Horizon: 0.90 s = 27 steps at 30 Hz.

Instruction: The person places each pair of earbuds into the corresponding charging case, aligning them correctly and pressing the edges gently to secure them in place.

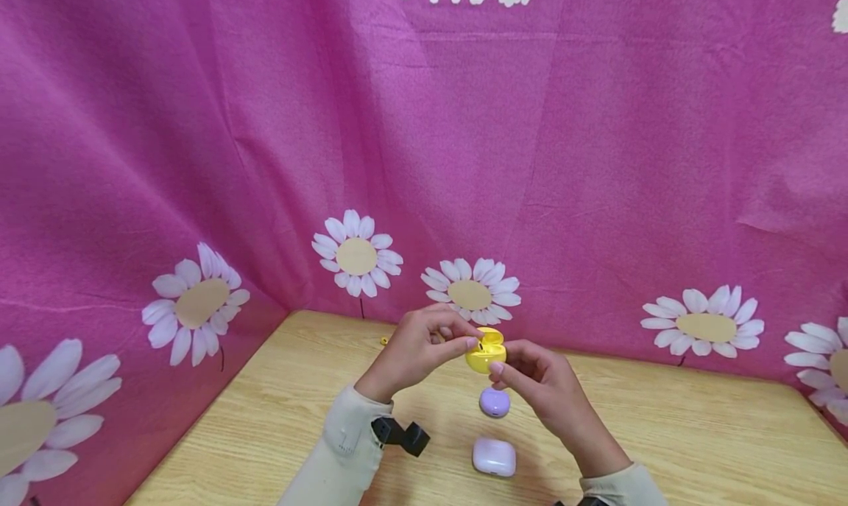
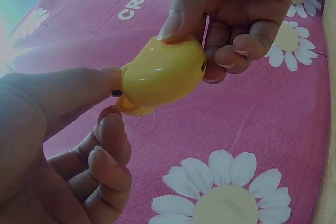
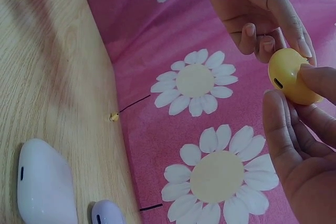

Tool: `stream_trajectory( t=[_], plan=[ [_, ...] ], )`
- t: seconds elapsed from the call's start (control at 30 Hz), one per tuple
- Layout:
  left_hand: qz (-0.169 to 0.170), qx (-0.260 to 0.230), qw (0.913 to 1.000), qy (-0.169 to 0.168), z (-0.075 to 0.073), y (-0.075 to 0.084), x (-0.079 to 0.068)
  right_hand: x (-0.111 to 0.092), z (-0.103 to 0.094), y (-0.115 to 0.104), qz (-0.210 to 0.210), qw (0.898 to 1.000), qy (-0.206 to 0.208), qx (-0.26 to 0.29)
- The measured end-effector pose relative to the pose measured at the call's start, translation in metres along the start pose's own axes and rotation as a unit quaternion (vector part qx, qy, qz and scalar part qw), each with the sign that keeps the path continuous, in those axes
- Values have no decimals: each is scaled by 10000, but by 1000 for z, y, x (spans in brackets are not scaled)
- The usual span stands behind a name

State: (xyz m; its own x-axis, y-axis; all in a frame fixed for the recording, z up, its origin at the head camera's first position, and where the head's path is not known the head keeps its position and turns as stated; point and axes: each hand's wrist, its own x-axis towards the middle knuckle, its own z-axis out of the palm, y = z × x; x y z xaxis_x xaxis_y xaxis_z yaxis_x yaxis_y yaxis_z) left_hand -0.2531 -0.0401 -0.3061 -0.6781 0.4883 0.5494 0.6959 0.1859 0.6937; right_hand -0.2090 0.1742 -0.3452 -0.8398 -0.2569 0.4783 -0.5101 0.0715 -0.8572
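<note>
In the head view a yellow earbud case (image 1: 486,359) is held up over the table with its lid raised. My right hand (image 1: 546,388) grips it from the right, thumb on the near side. At the opening on the left, my left hand (image 1: 427,344) pinches a small yellow earbud (image 2: 119,99), its dark oval spot showing beside the thumb in the left wrist view. Fingertips and case hide most of the earbud. The right wrist view shows the case's underside with a dark port slot.
Below the hands on the wooden table (image 1: 265,417) lie a small purple case (image 1: 495,402) and a larger pale lilac case (image 1: 494,457), both closed. Another yellow earbud (image 1: 384,340) lies near the back edge. A pink flowered cloth (image 1: 596,160) hangs behind and at the left.
</note>
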Motion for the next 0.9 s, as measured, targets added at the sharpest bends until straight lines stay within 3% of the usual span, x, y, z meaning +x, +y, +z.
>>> stream_trajectory(
  t=[0.9],
  plan=[
    [104, 26, 9999, 36, 1, 0, 0, 0, 1, 1, -69, 10000, -49, 48]
  ],
)
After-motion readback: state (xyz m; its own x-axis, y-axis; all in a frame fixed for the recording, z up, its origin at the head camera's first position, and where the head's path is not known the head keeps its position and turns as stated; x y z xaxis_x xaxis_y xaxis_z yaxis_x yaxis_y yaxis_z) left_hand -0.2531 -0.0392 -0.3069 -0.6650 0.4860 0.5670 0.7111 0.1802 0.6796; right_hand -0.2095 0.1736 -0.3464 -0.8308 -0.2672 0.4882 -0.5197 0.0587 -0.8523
